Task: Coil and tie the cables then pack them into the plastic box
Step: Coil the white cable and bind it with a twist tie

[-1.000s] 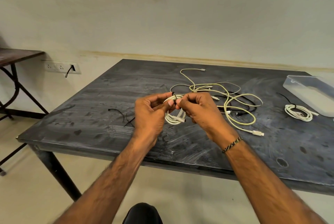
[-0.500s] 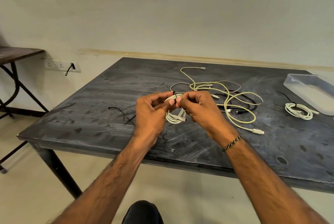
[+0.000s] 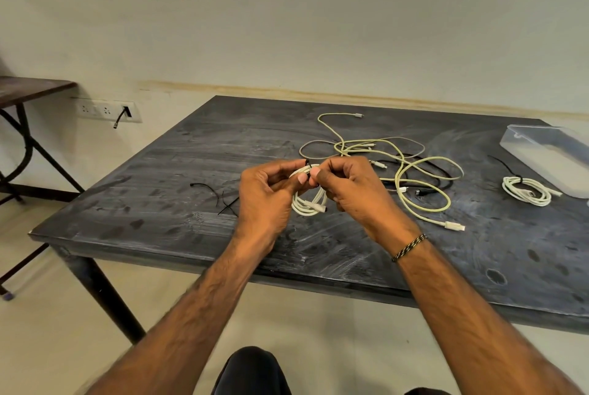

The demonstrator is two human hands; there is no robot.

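Note:
My left hand [image 3: 266, 197] and my right hand [image 3: 352, 192] meet above the dark table [image 3: 159, 209], both pinching the top of a coiled white cable [image 3: 309, 205] that hangs between them. A thin black tie [image 3: 308, 162] pokes up at the pinch point. Behind my right hand lies a loose tangle of yellow-green, white and black cables [image 3: 401, 168]. A second white cable coil [image 3: 527, 191], bound with a black tie, rests beside the clear plastic box [image 3: 551, 157] at the far right.
Loose black ties [image 3: 220, 198] lie on the table left of my hands. A small brown side table [image 3: 28, 91] stands at the far left, and a wall socket strip [image 3: 106, 110] with a plug sits low on the wall.
My hands stay pinched on the white coil in nearly the same spot; only small finger shifts at the tie are visible.

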